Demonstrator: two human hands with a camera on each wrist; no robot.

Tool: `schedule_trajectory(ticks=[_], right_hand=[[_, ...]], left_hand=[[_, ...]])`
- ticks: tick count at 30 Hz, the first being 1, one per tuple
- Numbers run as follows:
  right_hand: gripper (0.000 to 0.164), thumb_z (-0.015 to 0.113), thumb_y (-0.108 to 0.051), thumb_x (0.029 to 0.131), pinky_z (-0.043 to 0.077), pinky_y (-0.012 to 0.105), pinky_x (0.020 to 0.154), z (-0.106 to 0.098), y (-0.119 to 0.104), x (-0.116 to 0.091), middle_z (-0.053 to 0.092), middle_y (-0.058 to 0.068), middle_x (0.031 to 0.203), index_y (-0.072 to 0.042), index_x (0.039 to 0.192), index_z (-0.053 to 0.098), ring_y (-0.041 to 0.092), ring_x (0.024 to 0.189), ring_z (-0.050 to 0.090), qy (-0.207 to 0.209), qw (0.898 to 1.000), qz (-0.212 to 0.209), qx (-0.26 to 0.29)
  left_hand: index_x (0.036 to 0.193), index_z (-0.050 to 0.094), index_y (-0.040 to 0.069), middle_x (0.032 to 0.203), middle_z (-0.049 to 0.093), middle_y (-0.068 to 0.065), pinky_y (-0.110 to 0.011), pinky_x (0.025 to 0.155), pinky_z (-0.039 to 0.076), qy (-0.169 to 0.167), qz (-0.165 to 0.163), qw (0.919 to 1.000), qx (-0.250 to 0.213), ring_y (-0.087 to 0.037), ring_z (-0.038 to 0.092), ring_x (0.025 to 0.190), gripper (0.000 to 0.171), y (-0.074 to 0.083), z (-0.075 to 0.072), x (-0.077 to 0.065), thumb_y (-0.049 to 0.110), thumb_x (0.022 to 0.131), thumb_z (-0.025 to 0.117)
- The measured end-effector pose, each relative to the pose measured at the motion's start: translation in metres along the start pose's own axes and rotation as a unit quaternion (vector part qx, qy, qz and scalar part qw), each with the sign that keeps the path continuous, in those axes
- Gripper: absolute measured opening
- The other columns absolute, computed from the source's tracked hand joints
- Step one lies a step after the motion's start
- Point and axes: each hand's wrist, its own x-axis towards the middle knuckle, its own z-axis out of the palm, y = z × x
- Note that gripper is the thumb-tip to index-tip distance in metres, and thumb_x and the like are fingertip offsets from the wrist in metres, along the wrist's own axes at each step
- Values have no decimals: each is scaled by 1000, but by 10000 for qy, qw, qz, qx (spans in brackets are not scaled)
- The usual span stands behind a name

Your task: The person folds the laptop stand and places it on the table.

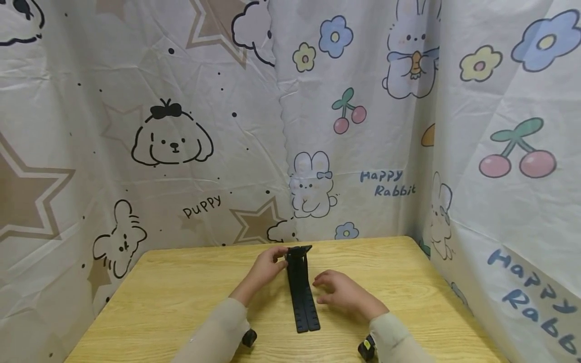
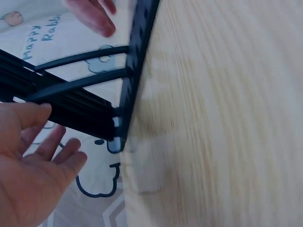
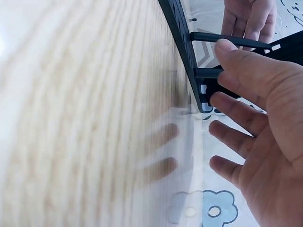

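A black folding stand [image 1: 299, 287] stands on the table, its long slotted base toward me and its raised panel [image 2: 71, 111] at the far end. Two thin struts [image 2: 80, 85] link base and panel. At the upper left edge of the stand is my left hand [image 1: 269, 264], thumb and fingertips right at the panel's side, the other fingers loosely extended. My right hand [image 1: 340, 291] hovers to the right of the base with its fingers spread and slightly bent, holding nothing. In the right wrist view its thumb [image 3: 227, 46] overlaps a strut.
The wooden table [image 1: 181, 292] extends on both sides of the stand. Behind it and to the right hangs a printed curtain [image 1: 254, 166] with puppies, rabbits and cherries. A small black device [image 1: 366, 348] sits at the right wrist, another [image 1: 248, 338] at the left.
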Motion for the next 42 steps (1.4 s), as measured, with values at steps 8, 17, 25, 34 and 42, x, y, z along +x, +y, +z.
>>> schedule_trajectory(ticks=[8,17,25,34,42], right_hand=[[33,78,-20,92,43,56,111,1,5,8,64,10,134,-6,121,72,35,129,56,593,9978,-43,276],[29,76,-20,93,41,56,113,10,6,20,62,7,135,-9,120,73,34,132,55,1124,9911,278,659],[26,77,-18,93,39,57,115,11,11,33,61,6,139,-17,118,73,33,135,52,1107,9888,376,922],[19,80,-18,89,35,61,116,11,12,48,58,7,143,-16,107,75,36,139,48,988,9858,191,1343],[11,81,-13,88,29,59,120,12,14,53,50,8,154,-18,95,74,38,147,38,1173,9820,291,1451]], left_hand=[[119,70,4,128,68,-16,-55,107,48,936,-263,9948,-292,-41,59,125,23,13,6,-19,3,96,68],[108,73,2,128,67,-20,-59,102,49,891,-520,9947,27,-44,58,125,18,18,17,-36,6,90,73],[107,73,0,129,62,-22,-60,109,42,874,-344,9951,306,-43,54,128,23,11,25,-37,7,86,79],[93,70,4,151,48,-26,-64,116,33,585,-241,9980,34,-50,42,140,16,-4,24,-28,4,83,82],[86,67,6,153,50,-18,-61,114,38,151,-52,9998,-152,-46,43,142,13,-7,21,-16,2,85,79]])
